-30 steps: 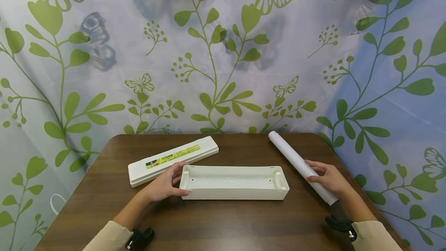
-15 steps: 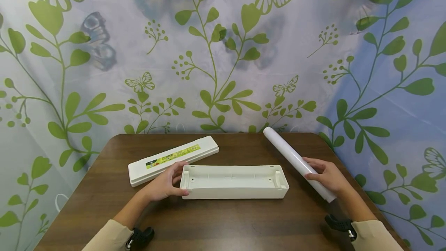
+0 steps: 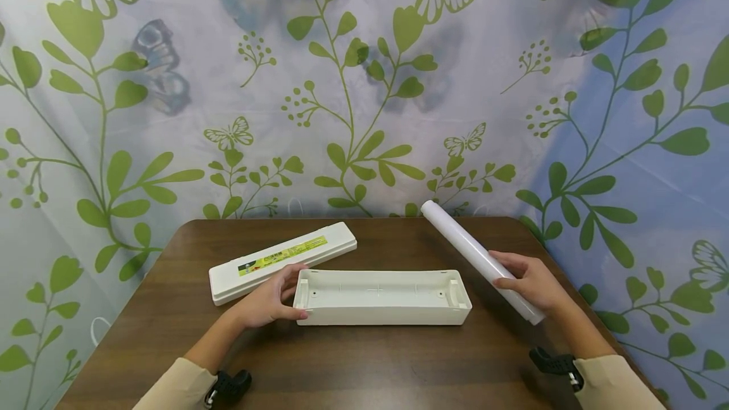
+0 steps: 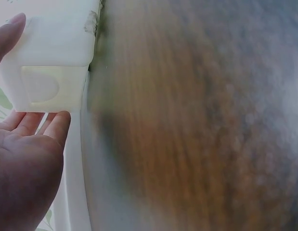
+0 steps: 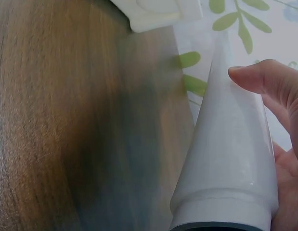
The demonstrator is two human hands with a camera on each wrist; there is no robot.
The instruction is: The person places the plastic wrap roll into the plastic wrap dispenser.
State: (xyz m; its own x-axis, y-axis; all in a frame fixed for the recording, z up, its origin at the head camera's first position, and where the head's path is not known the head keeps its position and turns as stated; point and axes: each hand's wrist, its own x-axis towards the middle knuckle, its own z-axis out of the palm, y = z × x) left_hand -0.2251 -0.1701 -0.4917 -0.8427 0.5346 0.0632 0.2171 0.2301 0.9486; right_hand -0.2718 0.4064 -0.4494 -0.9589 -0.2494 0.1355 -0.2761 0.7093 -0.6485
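A long white open-topped box (image 3: 381,316) lies lengthwise across the middle of the wooden table. My left hand (image 3: 266,301) grips its left end, thumb on the near side and fingers on the far side; the left wrist view shows that end of the box (image 4: 55,89) between thumb and fingers. To the right, my right hand (image 3: 532,283) holds a white roll of film (image 3: 467,245), which slants from upper left to lower right. In the right wrist view, the thumb lies on one side of the roll (image 5: 230,144) with the fingers partly hidden behind it.
A white lid (image 3: 285,261) with a yellow-green label rests at an angle behind the box, on the left. The brown table (image 3: 364,366) ends at a patterned curtain (image 3: 364,112) at the back.
My right hand has moved slightly left and up with the roll, whose far end shifted left and higher. The left hand and box have stayed nearly in place.
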